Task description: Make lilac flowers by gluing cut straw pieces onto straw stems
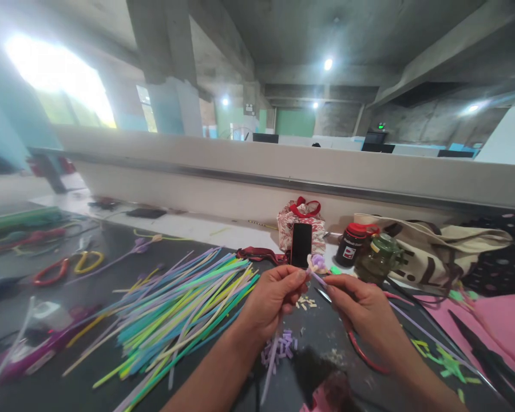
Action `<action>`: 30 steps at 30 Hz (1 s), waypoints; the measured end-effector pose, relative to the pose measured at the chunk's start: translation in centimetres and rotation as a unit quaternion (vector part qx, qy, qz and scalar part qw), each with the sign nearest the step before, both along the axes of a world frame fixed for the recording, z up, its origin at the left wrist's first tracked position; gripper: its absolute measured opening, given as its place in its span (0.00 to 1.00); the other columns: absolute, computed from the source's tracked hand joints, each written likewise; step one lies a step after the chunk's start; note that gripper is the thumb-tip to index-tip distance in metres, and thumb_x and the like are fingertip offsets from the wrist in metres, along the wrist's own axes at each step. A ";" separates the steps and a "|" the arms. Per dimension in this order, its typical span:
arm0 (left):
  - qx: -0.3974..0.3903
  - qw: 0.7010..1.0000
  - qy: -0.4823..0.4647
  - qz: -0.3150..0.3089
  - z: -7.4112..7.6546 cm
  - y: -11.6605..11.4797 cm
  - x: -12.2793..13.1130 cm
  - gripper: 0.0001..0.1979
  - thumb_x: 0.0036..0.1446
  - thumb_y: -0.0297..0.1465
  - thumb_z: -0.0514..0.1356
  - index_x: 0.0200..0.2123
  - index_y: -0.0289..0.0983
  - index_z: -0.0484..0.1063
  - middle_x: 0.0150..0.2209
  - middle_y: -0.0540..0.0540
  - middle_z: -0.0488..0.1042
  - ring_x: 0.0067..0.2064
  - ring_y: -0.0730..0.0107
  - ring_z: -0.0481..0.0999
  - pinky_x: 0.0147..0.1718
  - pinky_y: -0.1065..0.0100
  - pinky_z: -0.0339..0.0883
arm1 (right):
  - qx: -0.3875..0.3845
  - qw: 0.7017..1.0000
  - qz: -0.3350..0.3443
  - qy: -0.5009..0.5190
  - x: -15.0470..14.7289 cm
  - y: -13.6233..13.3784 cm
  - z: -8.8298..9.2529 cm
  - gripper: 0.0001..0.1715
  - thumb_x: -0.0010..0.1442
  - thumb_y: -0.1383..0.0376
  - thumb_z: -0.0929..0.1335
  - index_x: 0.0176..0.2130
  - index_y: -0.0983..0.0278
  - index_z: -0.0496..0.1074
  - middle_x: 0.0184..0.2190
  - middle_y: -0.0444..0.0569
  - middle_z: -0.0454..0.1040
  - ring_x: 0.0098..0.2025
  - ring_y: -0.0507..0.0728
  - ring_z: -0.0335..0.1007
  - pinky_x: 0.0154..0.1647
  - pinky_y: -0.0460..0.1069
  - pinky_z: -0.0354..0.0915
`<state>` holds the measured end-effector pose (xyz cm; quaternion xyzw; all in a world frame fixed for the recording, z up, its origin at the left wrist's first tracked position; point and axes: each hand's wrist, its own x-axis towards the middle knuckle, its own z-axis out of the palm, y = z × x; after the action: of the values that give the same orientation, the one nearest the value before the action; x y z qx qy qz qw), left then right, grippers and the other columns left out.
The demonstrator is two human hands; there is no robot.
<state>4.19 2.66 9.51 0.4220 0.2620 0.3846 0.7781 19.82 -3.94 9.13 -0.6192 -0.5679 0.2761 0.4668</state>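
Note:
Pinched in my left hand [272, 300] is a small pipe-cleaner flower [317, 262], purple in the middle with cream at its side. Below that hand, a pale purple pipe cleaner [269, 372] hangs down. My right hand [363, 303] is closed on another purple pipe cleaner [429, 336], which runs from the flower through its fingers and out to the right. Under the hands lie short cream pieces [305, 302] and short purple pieces [284, 346]. Red-handled scissors [364, 356] are partly hidden beneath my right hand.
Loose pipe cleaners [184, 309] cover the table's left-middle. Further left lie scissors with red and yellow handles [86, 263] and a purple-and-white device [47, 337]. A phone [301, 243] leans on a patterned bag [283, 220]; bottles [352, 245] and a canvas bag [416, 260] stand right.

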 end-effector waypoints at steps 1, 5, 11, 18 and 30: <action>0.000 1.000 -0.001 0.000 0.1 0.0 0.0 0.13 0.39 0.35 0.67 0.24 0.32 0.70 0.18 0.53 0.66 0.16 0.87 0.59 0.12 0.82 0.45 | 0.001 1.000 0.003 0.013 -0.1 0.1 0.2 0.14 0.54 0.57 0.65 0.36 0.63 0.73 0.14 0.37 0.60 0.12 0.47 0.54 0.12 0.43 0.49; -0.012 1.000 -0.018 0.004 0.3 0.1 0.0 0.11 0.40 0.32 0.67 0.26 0.33 0.70 0.18 0.52 0.70 0.17 0.84 0.64 0.13 0.82 0.51 | 0.008 0.999 0.012 0.041 -0.7 0.6 0.9 0.14 0.54 0.57 0.66 0.35 0.65 0.72 0.14 0.36 0.58 0.12 0.46 0.53 0.12 0.42 0.47; -0.024 0.998 -0.063 -0.003 0.1 0.5 -0.1 0.10 0.41 0.29 0.66 0.27 0.32 0.70 0.22 0.50 0.72 0.19 0.83 0.67 0.14 0.81 0.58 | 0.007 0.999 0.015 0.046 -1.3 0.7 1.7 0.14 0.53 0.57 0.66 0.34 0.66 0.72 0.15 0.37 0.60 0.12 0.45 0.53 0.13 0.42 0.47; -0.041 0.996 -0.079 -0.013 0.1 0.5 -0.2 0.08 0.42 0.27 0.65 0.27 0.32 0.69 0.22 0.51 0.71 0.19 0.84 0.67 0.15 0.82 0.59 | -0.010 1.000 0.016 0.019 -1.3 0.3 2.2 0.13 0.54 0.58 0.65 0.33 0.65 0.71 0.15 0.36 0.59 0.12 0.45 0.51 0.14 0.42 0.46; 0.009 0.997 -0.036 0.069 0.3 2.3 -1.9 0.09 0.42 0.31 0.66 0.28 0.33 0.73 0.27 0.50 0.74 0.25 0.81 0.70 0.19 0.80 0.60 | -0.035 0.982 -0.058 -0.177 3.0 -2.3 0.5 0.15 0.56 0.55 0.62 0.29 0.63 0.69 0.16 0.39 0.63 0.16 0.48 0.57 0.17 0.42 0.54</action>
<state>2.29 4.92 9.85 0.3956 0.2584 0.4546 0.7550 22.85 -6.22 9.61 -0.7061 -0.5943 0.1544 0.3527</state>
